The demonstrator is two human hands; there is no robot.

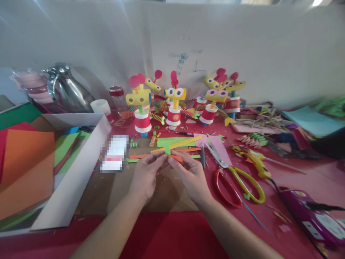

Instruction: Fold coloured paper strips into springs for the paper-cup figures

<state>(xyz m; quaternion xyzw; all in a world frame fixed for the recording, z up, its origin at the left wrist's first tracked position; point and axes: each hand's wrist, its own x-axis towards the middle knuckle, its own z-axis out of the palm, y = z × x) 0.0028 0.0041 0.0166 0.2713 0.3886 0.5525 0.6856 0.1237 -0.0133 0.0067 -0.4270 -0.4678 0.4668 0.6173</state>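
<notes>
My left hand (149,171) and my right hand (191,173) meet over a brown board (167,194), fingers pinched. Between them are a green paper strip (168,147) and an orange paper strip (175,157), crossing each other at the fingertips. The green one points away from me and the orange one sticks out toward the right hand. Just beyond lie a yellow paper strip (185,142), set at a slant, and more orange and green strips. Open scissors (221,162) with one red and one yellow handle rest beside my right hand.
Several paper-cup figures (174,115) stand along the back wall. At left is a white box (78,169) of coloured paper, with a phone (114,154) beside it. On the right lie a yellow glue gun (257,162), its cord, and a purple device (309,212). A steel jug (68,90) stands back left.
</notes>
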